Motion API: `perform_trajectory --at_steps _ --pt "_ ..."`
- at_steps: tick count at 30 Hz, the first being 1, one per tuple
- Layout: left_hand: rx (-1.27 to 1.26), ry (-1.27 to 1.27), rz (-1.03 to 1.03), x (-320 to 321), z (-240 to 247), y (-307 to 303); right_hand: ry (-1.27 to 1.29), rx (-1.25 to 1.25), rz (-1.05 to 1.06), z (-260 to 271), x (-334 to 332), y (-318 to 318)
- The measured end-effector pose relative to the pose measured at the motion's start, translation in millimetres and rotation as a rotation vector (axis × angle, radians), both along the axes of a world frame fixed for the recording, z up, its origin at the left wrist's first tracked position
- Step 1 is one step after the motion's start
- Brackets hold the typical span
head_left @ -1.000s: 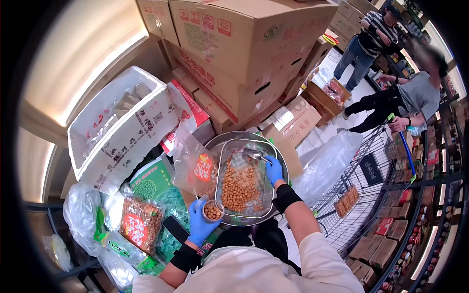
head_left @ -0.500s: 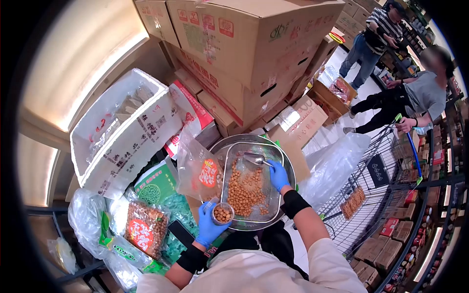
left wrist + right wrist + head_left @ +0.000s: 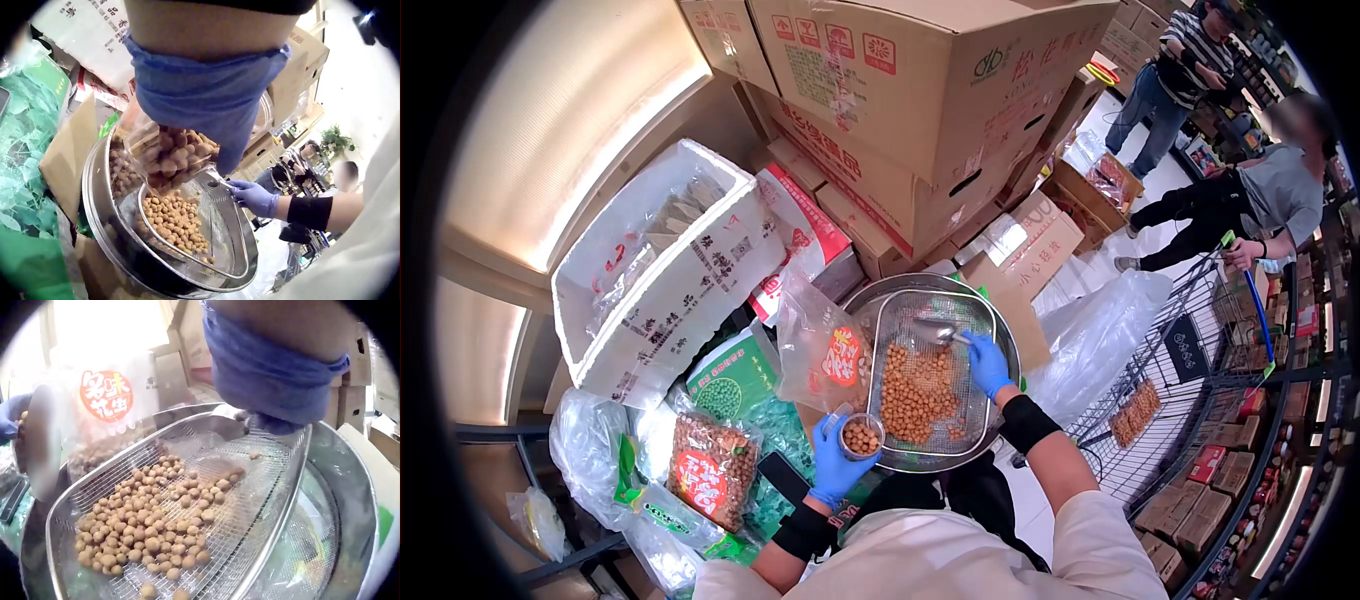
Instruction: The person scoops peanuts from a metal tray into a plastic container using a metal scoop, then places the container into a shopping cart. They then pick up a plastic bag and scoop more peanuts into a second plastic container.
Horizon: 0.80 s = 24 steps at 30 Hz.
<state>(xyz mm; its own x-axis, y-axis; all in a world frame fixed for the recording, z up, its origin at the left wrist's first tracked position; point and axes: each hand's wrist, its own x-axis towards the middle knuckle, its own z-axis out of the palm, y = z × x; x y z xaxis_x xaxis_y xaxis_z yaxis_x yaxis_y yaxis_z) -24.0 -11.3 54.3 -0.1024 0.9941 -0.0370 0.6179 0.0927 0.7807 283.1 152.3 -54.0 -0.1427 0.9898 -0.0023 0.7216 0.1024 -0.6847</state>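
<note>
My gloved left hand point(image 3: 836, 470) grips a clear plastic tub point(image 3: 861, 437) of round coated peanuts by the near left edge of a wire-mesh basket point(image 3: 262, 494). In the left wrist view the tub is tilted, peanuts showing through its wall. My gloved right hand point(image 3: 990, 368) holds a metal scoop point(image 3: 935, 330) by its handle above the far part of the basket. Loose coated peanuts point(image 3: 915, 400) lie spread over the mesh, thickest at the left and near side. The basket sits in a large round metal bowl point(image 3: 350, 481).
A clear bag of peanuts point(image 3: 805, 340) stands left of the basket. Further left are another full bag point(image 3: 710, 475), a phone point(image 3: 784, 478) and a white foam box point(image 3: 670, 290). Cartons point(image 3: 860, 120) are stacked behind. At right stand a shopping cart point(image 3: 1150, 430) and two people.
The head view has shifted, so the scene sits further right. The right hand has moved the scoop slightly nearer over the basket. The left hand keeps its grip on the tub.
</note>
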Motion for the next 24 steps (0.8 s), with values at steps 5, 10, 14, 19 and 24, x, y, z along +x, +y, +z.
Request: perform_trajectory --at_steps 5,10,14,19,24 --pt "0.029 0.034 -0.044 -1.8 -3.7 5.6 -0.069 0.017 -0.274 1.5 -1.3 -11.8" --pt "0.037 0.08 -0.076 -3.7 -4.5 13.3 -0.036 -0.102 -0.325 -19.1 -14.3 -52.0" --pt "0.038 0.047 -0.068 -4.8 -7.0 16.5 0.105 -0.155 -0.239 -15.6 -17.8 -80.9" --pt "0.03 0.056 -0.08 -6.6 -8.3 19.5 0.101 -0.098 -0.393 -13.7 -11.5 -64.2" --pt "0.051 0.007 -0.056 -4.3 -1.8 21.6 0.09 -0.053 -0.427 -14.2 -23.8 -53.0"
